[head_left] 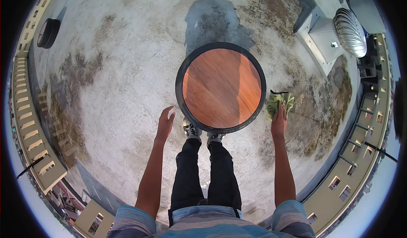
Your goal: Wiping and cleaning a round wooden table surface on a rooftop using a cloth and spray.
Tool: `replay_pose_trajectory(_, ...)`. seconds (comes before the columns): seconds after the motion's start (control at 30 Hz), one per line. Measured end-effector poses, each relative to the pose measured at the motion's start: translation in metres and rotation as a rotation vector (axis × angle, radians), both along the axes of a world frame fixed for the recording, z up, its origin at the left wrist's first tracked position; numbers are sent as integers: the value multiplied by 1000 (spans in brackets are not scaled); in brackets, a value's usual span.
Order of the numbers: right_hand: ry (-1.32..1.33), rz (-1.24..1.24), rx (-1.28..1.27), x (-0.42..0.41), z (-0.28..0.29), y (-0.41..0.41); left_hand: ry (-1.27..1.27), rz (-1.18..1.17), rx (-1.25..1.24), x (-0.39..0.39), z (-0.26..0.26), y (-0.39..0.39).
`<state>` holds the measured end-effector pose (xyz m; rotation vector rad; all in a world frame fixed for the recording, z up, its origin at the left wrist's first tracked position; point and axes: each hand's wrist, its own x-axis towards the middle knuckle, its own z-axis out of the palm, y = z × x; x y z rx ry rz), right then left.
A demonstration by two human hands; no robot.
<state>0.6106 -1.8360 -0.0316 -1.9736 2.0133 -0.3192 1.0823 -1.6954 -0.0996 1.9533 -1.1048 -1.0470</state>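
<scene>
A round table with a reddish-brown wood-grain top (219,88) and a thick black rim (179,88) stands right in front of my feet. My right hand (279,118) holds a crumpled green cloth (276,101) with a dark edge, out to the right of the rim. On the other side, my left hand (165,122) hangs beside the rim, apart from it, with nothing in it and the thumb away from the fingers. The table's legs or base are hidden under the top.
Stained concrete (127,88) spreads around me on a rooftop. A turbine roof vent (349,33) on a metal base (322,37) stands at the far right. Stacked tyres (48,33) lie at the far left. My sneakers (191,129) are partly beneath the table; walls ring the roof.
</scene>
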Motion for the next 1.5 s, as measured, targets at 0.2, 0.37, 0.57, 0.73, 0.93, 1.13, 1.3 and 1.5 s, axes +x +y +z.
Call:
replay_pose_trajectory(0.2, -186, 174, -125, 53, 105, 23, 25, 18, -85, -43, 117, -9)
replay_pose_trajectory(0.37, -293, 339, -241, 106, 175, 37, -64, -162, -130, -90, 212, -15)
replay_pose_trajectory(0.57, -365, 567, -355, 151, 252, 41, -665, -210, -353, -114, 301, -13)
replay_pose_trajectory(0.73, -469, 651, -313, 179, 283, 40, -702, -139, -369, -111, 331, -11)
replay_pose_trajectory(0.93, -542, 816, -348, 208, 284, 30, -639, 10, -176, -102, 334, 5)
replay_pose_trajectory(1.13, -746, 959, -236, 279, 307, 37, -733, 101, -108, -79, 330, 49)
replay_pose_trajectory(1.3, -748, 1111, -293, 342, 301, 48, -676, 246, -143, -33, 333, 68)
replay_pose_trajectory(1.5, -668, 1216, -286, 444, 297, 81, -695, 323, -197, 57, 334, 99)
